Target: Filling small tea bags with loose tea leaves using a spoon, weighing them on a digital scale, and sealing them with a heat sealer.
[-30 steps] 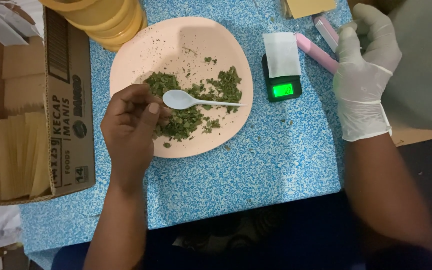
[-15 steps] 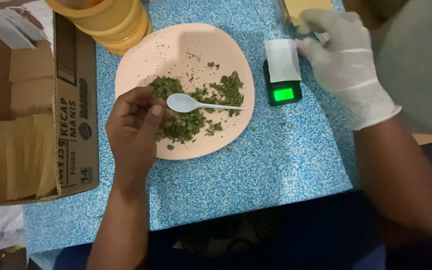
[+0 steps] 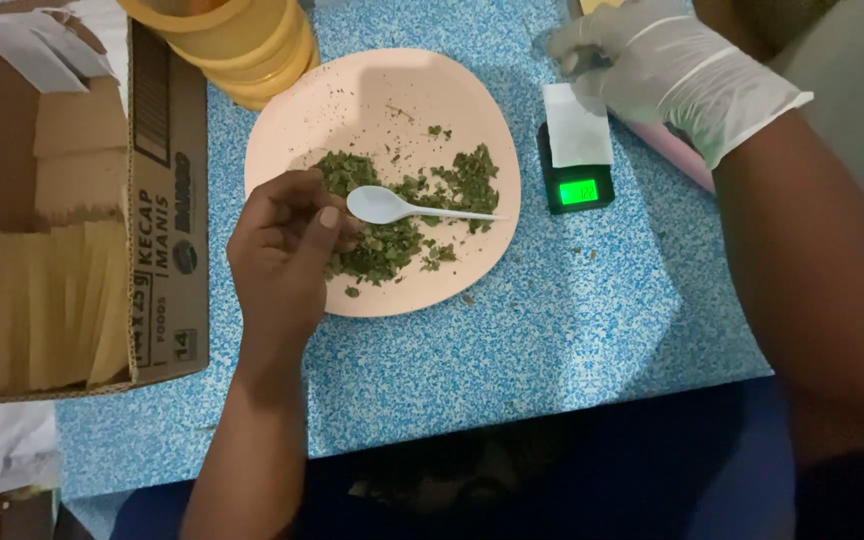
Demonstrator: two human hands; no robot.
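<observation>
Left hand bare, fingers curled at the pink plate's left rim, pinching green herb flakes beside the white spoon; right hand gloved, fingers bunched above the paper-topped pocket scale near the blue table's far edge.

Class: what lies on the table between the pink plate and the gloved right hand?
In the head view, a small black scale with white paper on it lies between the plate and the right hand.

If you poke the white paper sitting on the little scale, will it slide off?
Probably: the white paper looks thin and light, lying loose on the small scale and overhanging its far edge. It would likely bend, not stay stiff. The gloved right hand is right beside it.
</observation>
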